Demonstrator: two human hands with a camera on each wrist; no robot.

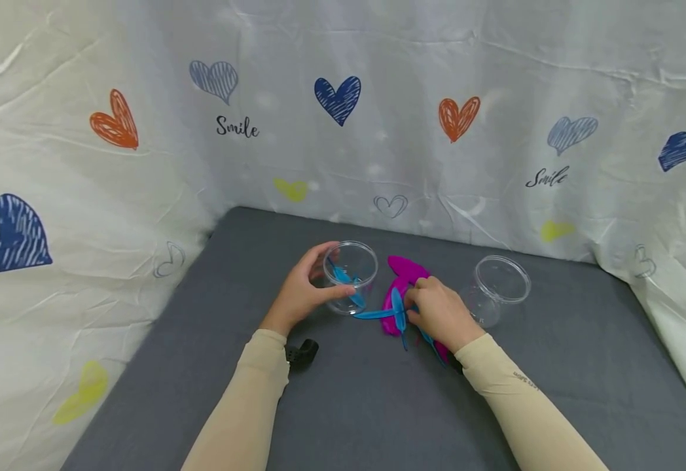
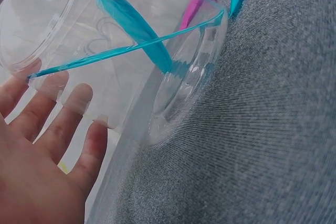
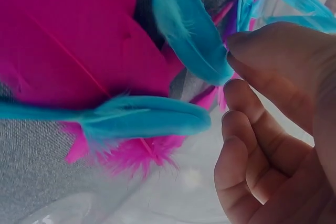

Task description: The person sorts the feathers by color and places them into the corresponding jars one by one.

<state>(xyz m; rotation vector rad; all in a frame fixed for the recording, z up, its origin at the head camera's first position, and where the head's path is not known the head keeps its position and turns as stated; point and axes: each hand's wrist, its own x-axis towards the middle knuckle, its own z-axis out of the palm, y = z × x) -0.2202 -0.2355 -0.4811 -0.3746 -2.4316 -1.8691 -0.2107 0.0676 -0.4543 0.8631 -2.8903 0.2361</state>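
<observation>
My left hand (image 1: 303, 291) grips a clear plastic jar (image 1: 343, 305), thumb on its near side and fingers round the far side. Inside the jar, blue feathers (image 2: 128, 17) cross each other. To the jar's right lies a loose pile of magenta feathers (image 1: 404, 267) and blue feathers (image 1: 398, 307). Over this pile is my right hand (image 1: 442, 313), fingers bent. Its thumb and index fingertip sit at the tip of a blue feather (image 3: 194, 40); whether they pinch it cannot be told. Another blue feather (image 3: 152, 116) lies over the magenta ones.
A second clear jar (image 1: 487, 309) stands beyond my right hand. A black object (image 1: 303, 353) is at my left wrist. The grey cloth-covered table (image 1: 378, 418) ends at a white curtain (image 1: 402, 157) printed with hearts.
</observation>
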